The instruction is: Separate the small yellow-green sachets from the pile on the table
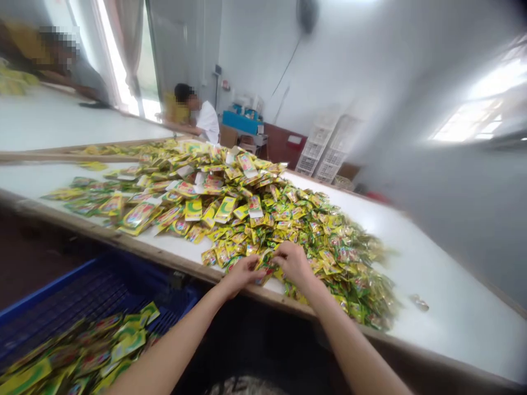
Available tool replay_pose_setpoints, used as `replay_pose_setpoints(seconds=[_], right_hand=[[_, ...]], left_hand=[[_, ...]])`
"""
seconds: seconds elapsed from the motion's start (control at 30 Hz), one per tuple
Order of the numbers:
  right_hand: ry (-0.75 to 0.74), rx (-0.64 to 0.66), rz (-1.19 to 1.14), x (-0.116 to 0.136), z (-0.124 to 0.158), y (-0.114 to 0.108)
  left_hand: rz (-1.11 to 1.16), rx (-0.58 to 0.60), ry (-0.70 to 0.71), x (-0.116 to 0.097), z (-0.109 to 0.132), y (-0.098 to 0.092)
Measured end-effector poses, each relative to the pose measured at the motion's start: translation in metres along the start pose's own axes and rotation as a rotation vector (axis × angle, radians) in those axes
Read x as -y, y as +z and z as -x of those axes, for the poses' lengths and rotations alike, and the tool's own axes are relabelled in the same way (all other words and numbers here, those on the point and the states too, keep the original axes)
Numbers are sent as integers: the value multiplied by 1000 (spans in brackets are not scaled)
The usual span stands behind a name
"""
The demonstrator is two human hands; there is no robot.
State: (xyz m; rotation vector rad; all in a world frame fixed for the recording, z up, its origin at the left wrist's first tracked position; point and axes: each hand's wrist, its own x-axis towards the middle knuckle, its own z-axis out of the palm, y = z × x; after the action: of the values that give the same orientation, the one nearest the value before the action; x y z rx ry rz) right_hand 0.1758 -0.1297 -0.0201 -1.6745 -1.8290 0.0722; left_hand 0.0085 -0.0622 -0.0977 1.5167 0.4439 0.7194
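My left hand (244,274) and my right hand (293,262) meet at the front edge of the table. Between their bent fingers is a small yellow-green packet (267,267), gripped from both sides; blur hides its exact outline. Around and beyond the hands spreads a large heap of small shiny packets (296,219). Flat yellow-green cardboard boxes (225,209), some with open white flaps, lie on the heap's left side.
Below the table at left stands a blue plastic crate (82,282) holding several yellow-green boxes (127,343). A wooden rim (164,257) edges the white table (448,307). White crates (325,148) are stacked by the wall. A person in white (208,120) sits beyond; another person leans at far left.
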Motion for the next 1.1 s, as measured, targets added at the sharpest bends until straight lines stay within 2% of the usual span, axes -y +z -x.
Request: replay_pose_setpoints(seconds=[0.2, 0.37, 0.47, 0.53, 0.6, 0.63, 0.7, 0.77, 0.8, 0.87, 0.93, 1.0, 1.1], right_hand=[[-86, -100, 52, -2, 5, 17], [-92, 27, 25, -8, 7, 32], [-74, 24, -139, -15, 7, 33], [42, -93, -343, -21, 10, 34], [263, -190, -599, -28, 14, 38], [384, -185, -741, -30, 17, 42], [572, -76, -1018, -34, 21, 52], [675, 44, -1197, -33, 23, 62], [689, 64, -1215, -32, 22, 65], [626, 26, -1101, -27, 19, 67], [472, -40, -911, -23, 13, 64], [364, -71, -822, -22, 7, 60], [415, -35, -895, -26, 0, 59]], left_hand=[[16, -68, 1, -6, -2, 2], [-2, -111, -61, -4, -8, 0], [-9, -103, -97, 0, -11, -4], [-16, -109, -127, 4, -11, -7], [-20, -143, -187, 7, -9, -10], [-11, -163, -220, 9, -7, -12], [36, -167, -276, 9, -4, -15], [83, -119, -313, 6, -4, -18], [93, -85, -332, 3, -5, -20], [82, -64, -356, 0, -9, -24], [35, -142, -341, -1, -14, -29], [-45, -254, -308, 3, -17, -33], [-159, -336, -268, 10, -18, -37]])
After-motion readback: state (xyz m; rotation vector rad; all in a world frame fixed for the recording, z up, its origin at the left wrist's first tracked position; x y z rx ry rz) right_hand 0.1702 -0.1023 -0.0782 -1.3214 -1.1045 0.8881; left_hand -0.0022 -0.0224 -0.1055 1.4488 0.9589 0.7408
